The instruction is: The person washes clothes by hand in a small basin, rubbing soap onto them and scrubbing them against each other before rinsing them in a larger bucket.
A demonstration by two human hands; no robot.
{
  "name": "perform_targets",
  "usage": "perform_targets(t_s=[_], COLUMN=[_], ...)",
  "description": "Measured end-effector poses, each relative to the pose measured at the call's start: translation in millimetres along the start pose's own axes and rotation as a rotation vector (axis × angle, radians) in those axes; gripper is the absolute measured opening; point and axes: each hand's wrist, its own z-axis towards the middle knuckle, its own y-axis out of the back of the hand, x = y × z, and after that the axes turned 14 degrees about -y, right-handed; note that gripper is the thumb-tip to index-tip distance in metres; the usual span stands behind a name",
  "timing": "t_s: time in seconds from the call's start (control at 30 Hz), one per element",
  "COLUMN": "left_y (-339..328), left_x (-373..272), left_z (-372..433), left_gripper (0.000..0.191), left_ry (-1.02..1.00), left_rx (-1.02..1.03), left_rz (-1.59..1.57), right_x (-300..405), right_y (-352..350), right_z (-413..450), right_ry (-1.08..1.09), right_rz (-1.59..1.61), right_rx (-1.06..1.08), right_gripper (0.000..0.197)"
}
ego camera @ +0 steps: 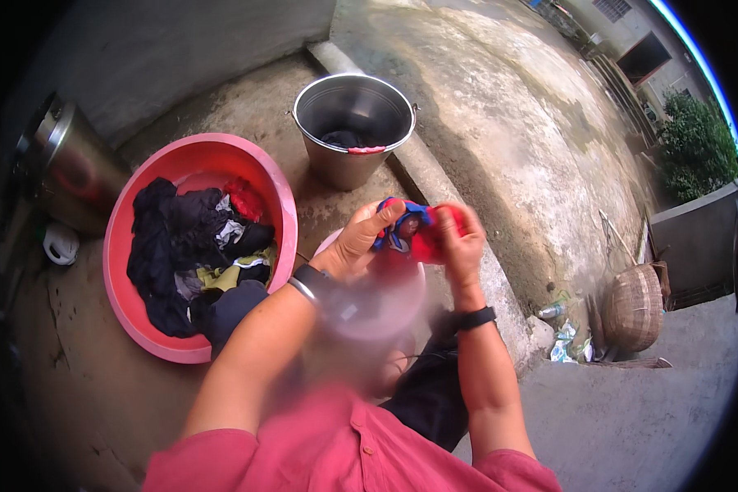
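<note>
Both my hands hold a small wet-looking red and blue cloth (427, 240) above a pale pink basin (375, 307), which is partly blurred and hidden by my arms. My left hand (360, 237) grips the blue part, thumb on top. My right hand (461, 240) pinches the red part. To the left, a large red plastic tub (200, 144) holds dark clothes (160, 270), a yellow-green cloth (221, 278) and a red cloth (244, 200). Beyond my hands stands a metal bucket (344, 166) with dark cloth inside and a bit of pink at its rim.
A metal drum (86, 172) and a white plastic jug (60, 244) stand at the left by the wall. A low concrete curb (430, 178) runs past the bucket. At the right are a woven basket (633, 307), a plastic bottle (551, 310) and crumpled litter (564, 341).
</note>
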Motion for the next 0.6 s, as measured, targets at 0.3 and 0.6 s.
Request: perform_targets(t_s=[0.3,0.6], left_y=[17,-2], left_x=[93,66], left_z=[0,-3], left_gripper=[0.014,0.016], left_ry=[0.101,0.165], left_rx=[-0.708,-0.613], left_rz=[0.208,0.212], right_x=[-35,-43], right_y=[-50,-48], right_z=[0,3], right_ry=[0.139,-0.095], right_rz=[-0.773,-0.464], right_rx=[-0.392,-0.307], right_gripper=[0.040,0.039])
